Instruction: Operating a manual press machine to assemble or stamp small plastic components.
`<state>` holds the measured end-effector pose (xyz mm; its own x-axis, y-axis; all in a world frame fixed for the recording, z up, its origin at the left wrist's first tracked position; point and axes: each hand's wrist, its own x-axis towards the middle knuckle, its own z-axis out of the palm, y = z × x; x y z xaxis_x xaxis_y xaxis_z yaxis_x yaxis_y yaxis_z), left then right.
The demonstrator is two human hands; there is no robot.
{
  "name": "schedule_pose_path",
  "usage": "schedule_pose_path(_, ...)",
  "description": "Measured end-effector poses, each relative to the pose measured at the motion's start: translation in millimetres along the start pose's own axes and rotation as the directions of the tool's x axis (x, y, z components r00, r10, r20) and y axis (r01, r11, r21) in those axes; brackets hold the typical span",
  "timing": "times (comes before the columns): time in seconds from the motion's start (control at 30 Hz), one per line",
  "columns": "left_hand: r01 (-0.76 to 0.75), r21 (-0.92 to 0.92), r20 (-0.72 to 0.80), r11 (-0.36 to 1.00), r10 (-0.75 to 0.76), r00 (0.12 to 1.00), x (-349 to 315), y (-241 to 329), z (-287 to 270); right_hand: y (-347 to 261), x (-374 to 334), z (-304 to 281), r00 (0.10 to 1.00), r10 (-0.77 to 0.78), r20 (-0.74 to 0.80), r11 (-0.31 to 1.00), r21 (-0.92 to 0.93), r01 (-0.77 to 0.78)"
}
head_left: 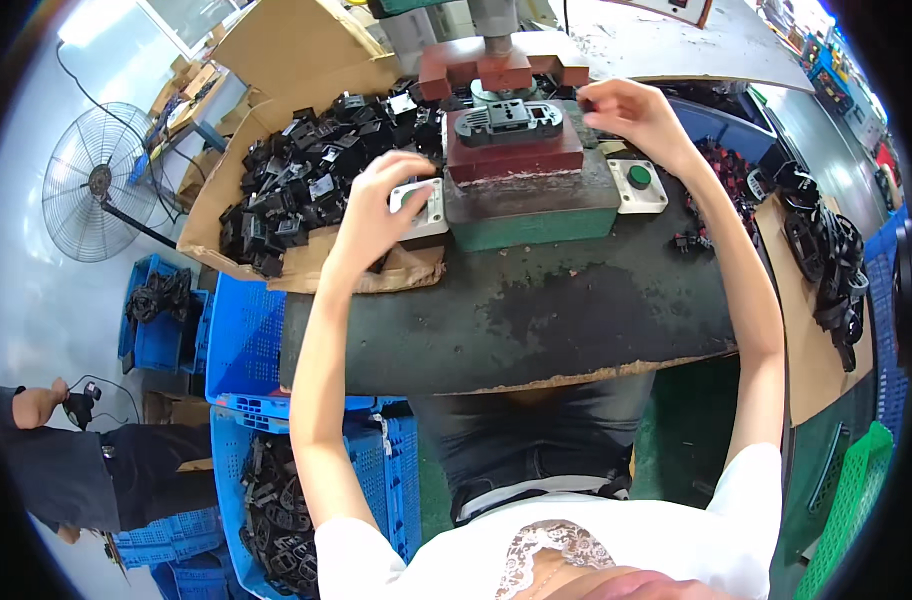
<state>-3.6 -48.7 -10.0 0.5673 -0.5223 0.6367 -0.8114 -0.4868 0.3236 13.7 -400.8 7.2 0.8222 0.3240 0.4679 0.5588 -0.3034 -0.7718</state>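
A grey-black molded plastic part (509,120) lies on the dark red block (516,155) of a press with a green base (536,228). Above the part hangs the red press head (504,70). My left hand (378,205) is open beside the block's left side, its fingers curved and thumb apart, over a white button box (431,212) whose button it partly hides. On the other side, my right hand (638,112) hovers near the block's far right corner with loosely bent fingers, thumb and forefinger apart. Below it sits a green push button (638,177) on a white box.
At the left, a cardboard box (211,215) holds many black plastic parts (316,165). Red and black pieces (721,175) lie to the right, before black cable-like parts (826,250). Blue crates (391,470) stand beside my legs. Another person (106,470) works at far left near a fan (99,182).
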Motion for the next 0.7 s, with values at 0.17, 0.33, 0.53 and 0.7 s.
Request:
schedule_pose_path(0.17,0.127,0.034,-0.067,0.991,-0.124,0.99,-32,-6,10,-6,31,23,0.996,-0.002,0.088,0.974,-0.224,0.022)
schedule_pose_path(0.33,0.161,0.008,-0.127,0.987,-0.158,0.979,-41,-14,19,-8,35,36,0.997,-0.064,0.053,0.951,-0.3,0.077)
schedule_pose_path(0.53,0.156,-0.009,-0.123,0.988,-0.156,0.98,-44,-15,19,-6,36,30,0.993,-0.041,0.112,0.938,-0.338,0.077)
schedule_pose_path(0.7,0.141,-0.002,-0.114,0.99,-0.141,0.983,-44,-15,18,-11,35,32,0.978,-0.152,0.142,0.896,-0.398,0.197)
